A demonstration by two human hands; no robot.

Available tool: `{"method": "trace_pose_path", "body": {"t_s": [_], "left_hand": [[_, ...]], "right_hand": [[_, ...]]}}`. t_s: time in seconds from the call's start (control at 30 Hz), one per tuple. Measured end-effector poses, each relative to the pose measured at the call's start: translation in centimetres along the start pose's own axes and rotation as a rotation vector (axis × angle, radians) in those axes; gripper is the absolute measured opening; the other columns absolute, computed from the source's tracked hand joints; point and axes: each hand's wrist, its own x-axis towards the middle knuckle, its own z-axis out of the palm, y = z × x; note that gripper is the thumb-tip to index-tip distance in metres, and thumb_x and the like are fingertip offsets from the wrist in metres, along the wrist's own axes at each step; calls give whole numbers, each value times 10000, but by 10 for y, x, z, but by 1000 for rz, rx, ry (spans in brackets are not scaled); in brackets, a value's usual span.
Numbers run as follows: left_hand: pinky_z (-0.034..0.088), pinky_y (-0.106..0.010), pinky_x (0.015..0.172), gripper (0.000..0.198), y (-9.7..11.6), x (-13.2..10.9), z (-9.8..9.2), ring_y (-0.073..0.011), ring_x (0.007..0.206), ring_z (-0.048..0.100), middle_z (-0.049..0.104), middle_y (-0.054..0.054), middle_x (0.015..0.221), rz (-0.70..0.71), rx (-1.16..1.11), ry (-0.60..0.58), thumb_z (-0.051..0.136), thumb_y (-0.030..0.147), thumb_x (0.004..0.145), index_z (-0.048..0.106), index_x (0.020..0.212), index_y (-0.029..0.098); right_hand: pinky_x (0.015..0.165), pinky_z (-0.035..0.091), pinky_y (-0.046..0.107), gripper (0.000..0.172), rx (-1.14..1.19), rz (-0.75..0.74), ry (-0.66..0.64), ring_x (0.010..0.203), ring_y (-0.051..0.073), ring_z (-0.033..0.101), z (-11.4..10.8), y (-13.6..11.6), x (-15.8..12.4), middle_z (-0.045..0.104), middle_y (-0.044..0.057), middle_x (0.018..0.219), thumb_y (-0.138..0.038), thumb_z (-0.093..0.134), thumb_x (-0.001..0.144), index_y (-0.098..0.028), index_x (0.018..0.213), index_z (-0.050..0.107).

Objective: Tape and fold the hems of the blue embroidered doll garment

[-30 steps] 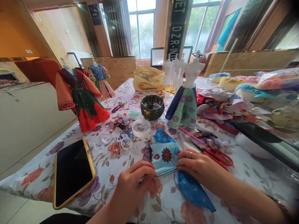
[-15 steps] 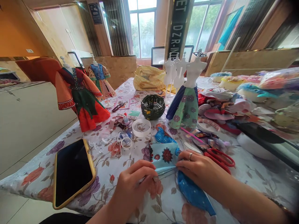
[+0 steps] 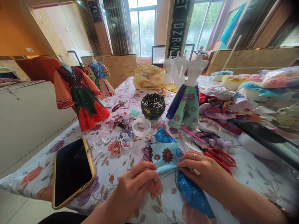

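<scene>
A light blue piece of fabric (image 3: pixel 161 155) with dark red flower prints lies on the table in front of me. My left hand (image 3: pixel 136 180) pinches its lower left corner between curled fingers. At the lower right corner, my right hand (image 3: pixel 201 169), with a ring on one finger, grips the edge. Blue dotted fabric (image 3: pixel 195 196) pokes out beneath the right hand, and another blue piece (image 3: pixel 163 134) shows behind the light blue cloth. Red-handled scissors (image 3: pixel 219 159) rest just beyond the right hand.
A phone (image 3: pixel 73 172) in a yellow case lies at left. Behind the cloth are a white ring (image 3: pixel 141 127), a dark woven basket (image 3: pixel 153 106) and a skirted dress form (image 3: pixel 187 102). A doll in a red-green dress (image 3: pixel 81 96) stands at left; fabric scraps (image 3: pixel 224 105) pile up at right.
The cloth's lower edge has turned, so its dark dotted line no longer shows. Both hands stay at the corners, the right one shifted slightly right.
</scene>
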Motion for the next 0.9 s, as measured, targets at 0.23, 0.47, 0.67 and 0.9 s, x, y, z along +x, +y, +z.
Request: {"method": "trace_pose_path", "body": {"t_s": [0.23,0.47,0.67,0.9], "left_hand": [[540,-210,810,291,0,-4,-1,-141,895,661,652,-51,978,32,12,-89,414,9,875,626,872,207],[526,-177,703,296,2,-8,-3,-110,737,636,670,-30,955,-79,-13,-206,383,71,896,632,860,226],[537,-208,642,268,-1,-10,1,-123,632,627,691,-9,873,-154,-174,-166,432,144,885,675,905,256],[535,-211,671,263,0,-10,0,-134,680,624,680,-7,849,-207,-199,-254,431,150,890,634,1019,255]], "right_hand": [[625,571,292,206,-17,-10,19,691,176,679,0,0,1,709,48,804,-74,550,835,-203,795,705],[641,572,304,231,-34,-14,15,735,193,682,2,1,-3,703,48,811,-103,512,868,-216,813,705],[646,565,321,249,-40,-14,3,735,198,671,3,3,-5,697,57,827,-129,481,901,-218,831,702],[661,556,327,264,-71,-35,-22,759,202,659,4,4,-7,688,52,827,-148,460,927,-234,888,707]]}}
